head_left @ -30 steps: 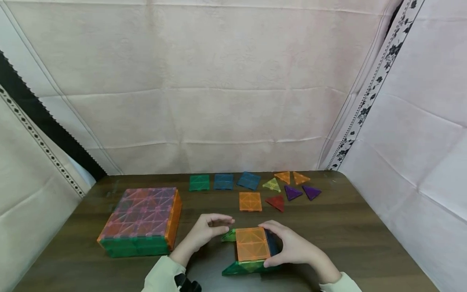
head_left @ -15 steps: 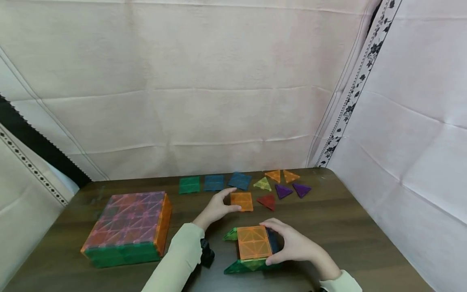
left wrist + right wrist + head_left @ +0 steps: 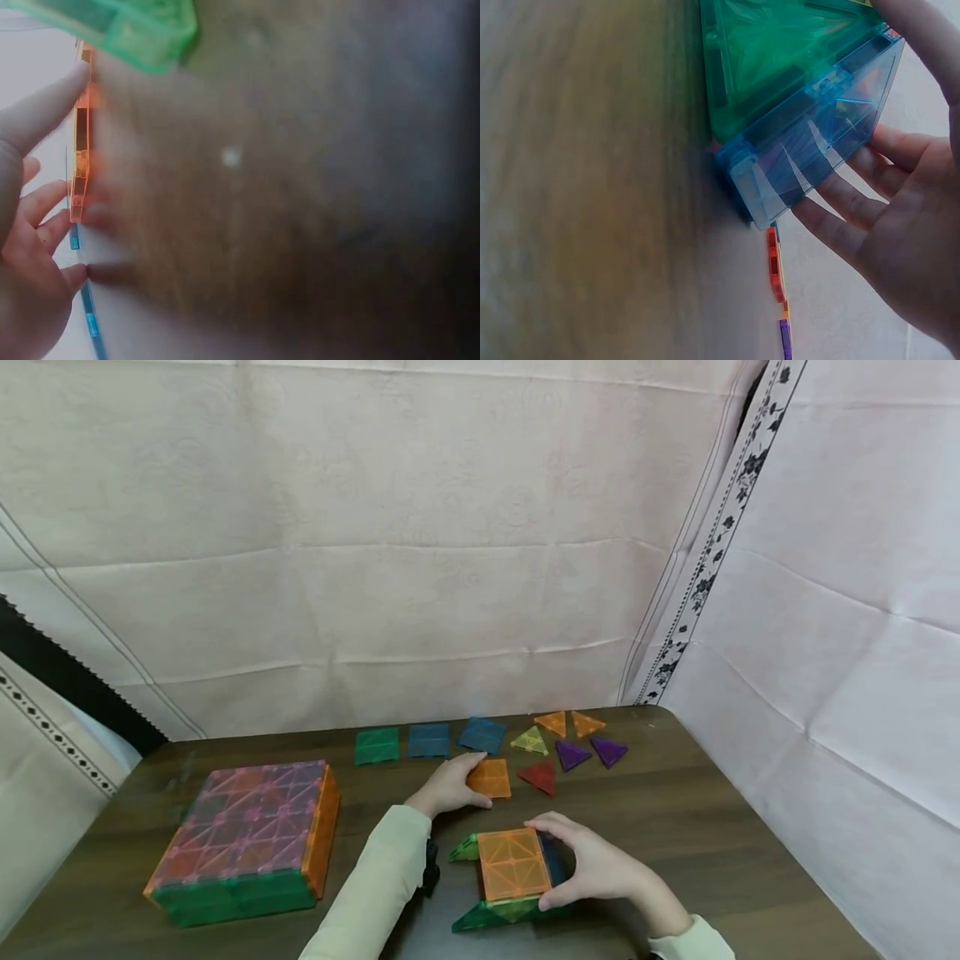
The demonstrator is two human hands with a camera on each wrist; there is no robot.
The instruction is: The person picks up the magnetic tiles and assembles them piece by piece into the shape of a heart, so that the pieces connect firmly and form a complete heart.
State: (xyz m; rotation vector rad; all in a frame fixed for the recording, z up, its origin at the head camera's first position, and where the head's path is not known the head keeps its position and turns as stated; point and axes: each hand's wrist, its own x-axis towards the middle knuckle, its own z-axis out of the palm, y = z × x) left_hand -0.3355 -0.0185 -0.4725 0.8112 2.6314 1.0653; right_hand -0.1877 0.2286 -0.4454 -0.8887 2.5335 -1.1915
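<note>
My left hand [image 3: 447, 787] spans a flat orange square magnetic tile [image 3: 491, 778], thumb at its near edge and fingers at its far edge. In the left wrist view, the thumb and fingertips meet the orange tile [image 3: 82, 142] seen edge-on. My right hand [image 3: 600, 864] grips the right side of a small magnetic-tile build [image 3: 515, 864]. That build has an orange square on top, green triangles at its near and far left corners, and a slanted blue tile [image 3: 802, 142] on the right. Right-hand fingers rest against the blue tile; its thumb is near the front.
A large box of magnetic tiles [image 3: 243, 827], purple-pink on top with green and orange sides, stands at left. Along the back lie a green square [image 3: 377, 745], blue squares [image 3: 429, 740], and several triangles, including a red one [image 3: 540, 777]. Cloth walls [image 3: 450, 568] enclose the table.
My left hand has reached forward from beside the build to the loose orange square tile and settled round it. The right hand stays on the build. The head view has turned right.
</note>
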